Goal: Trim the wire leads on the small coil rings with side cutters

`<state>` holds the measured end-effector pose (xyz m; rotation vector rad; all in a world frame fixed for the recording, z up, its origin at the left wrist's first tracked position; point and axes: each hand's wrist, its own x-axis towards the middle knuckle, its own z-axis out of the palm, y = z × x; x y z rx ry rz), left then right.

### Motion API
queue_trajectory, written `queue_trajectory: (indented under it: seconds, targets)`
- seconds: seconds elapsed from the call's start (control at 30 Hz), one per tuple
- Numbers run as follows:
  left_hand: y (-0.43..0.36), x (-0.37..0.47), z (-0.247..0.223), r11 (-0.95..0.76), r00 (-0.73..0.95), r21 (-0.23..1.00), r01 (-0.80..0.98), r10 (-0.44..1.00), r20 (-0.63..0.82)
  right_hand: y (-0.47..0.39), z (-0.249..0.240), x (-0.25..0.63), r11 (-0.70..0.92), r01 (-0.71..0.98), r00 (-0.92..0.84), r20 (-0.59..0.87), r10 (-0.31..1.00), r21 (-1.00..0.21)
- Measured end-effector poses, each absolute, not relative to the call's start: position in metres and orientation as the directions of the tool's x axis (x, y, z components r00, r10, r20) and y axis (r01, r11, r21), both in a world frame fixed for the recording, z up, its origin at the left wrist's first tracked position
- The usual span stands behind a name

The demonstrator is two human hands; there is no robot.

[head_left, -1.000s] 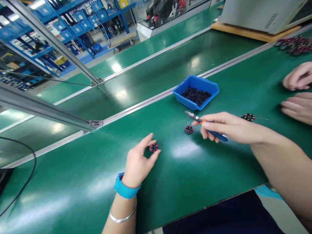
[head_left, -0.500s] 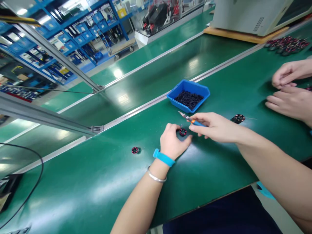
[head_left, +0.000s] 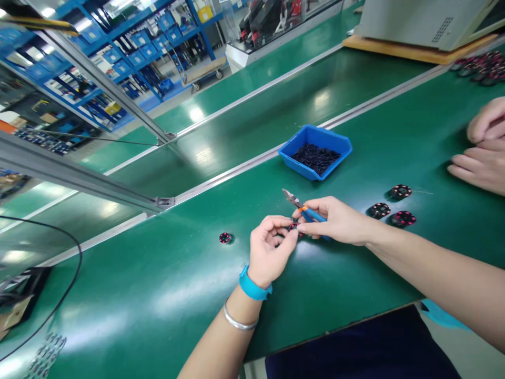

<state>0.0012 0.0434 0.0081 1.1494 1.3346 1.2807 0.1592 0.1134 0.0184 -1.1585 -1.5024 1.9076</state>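
Observation:
My left hand [head_left: 272, 246], with a blue wristband, has its fingers closed on a small round black part with pink dots [head_left: 294, 227], partly hidden by the fingertips. My right hand [head_left: 335, 218] grips cutters [head_left: 311, 213] with blue and orange handles; their metal jaws point up and to the left, and its fingertips meet the same part. Another such part [head_left: 225, 238] lies to the left on the green table [head_left: 165, 284]. To the right of my right hand sit three more round parts [head_left: 401, 191].
A blue bin [head_left: 343, 150] of dark thin pieces stands beyond my hands. Another person's hands [head_left: 483, 158] rest at the right, below a pile of parts [head_left: 483, 67]. A metal frame [head_left: 87, 176] crosses the left; a black cable [head_left: 80, 263] hangs there.
My left hand has closed on the round part and my right hand has come in to touch it. Two more parts now show beside my right forearm. The view has shifted slightly.

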Motion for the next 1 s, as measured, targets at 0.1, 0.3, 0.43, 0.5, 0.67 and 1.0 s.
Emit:
queue_trajectory:
  seconds: [0.1, 0.3, 0.43, 0.5, 0.67, 1.0]
  targets:
    - [0.041, -0.002, 0.008, -0.064, -0.223, 0.998, 0.025, 0.972, 0.068, 0.113, 0.019, 0.16, -0.363, 0.145, -0.576, -0.377, 0.725, -0.92]
    - [0.034, -0.006, 0.012, -0.121, -0.451, 0.989, -0.087, 0.89, 0.069, 0.112, 0.021, 0.161, -0.423, 0.135, -0.586, -0.417, 0.695, -0.896]
    - [0.034, -0.002, 0.011, -0.005, -0.271, 1.0, -0.002, 0.963, 0.004, 0.109, 0.022, 0.159, -0.423, 0.126, -0.621, -0.404, 0.672, -0.897]
    - [0.035, 0.003, 0.01, -0.011, -0.226, 1.0, 0.024, 0.974, 0.016, 0.108, 0.023, 0.158, -0.431, 0.125, -0.639, -0.405, 0.654, -0.894]
    - [0.041, -0.002, 0.016, -0.152, -0.299, 0.986, 0.067, 0.94, 0.165, 0.106, 0.023, 0.158, -0.474, 0.119, -0.677, -0.421, 0.604, -0.872]
    - [0.016, -0.008, 0.013, 0.093, -0.08, 0.986, -0.137, 0.991, -0.104, 0.104, 0.021, 0.155, -0.544, 0.072, -0.672, -0.443, 0.593, -0.836]
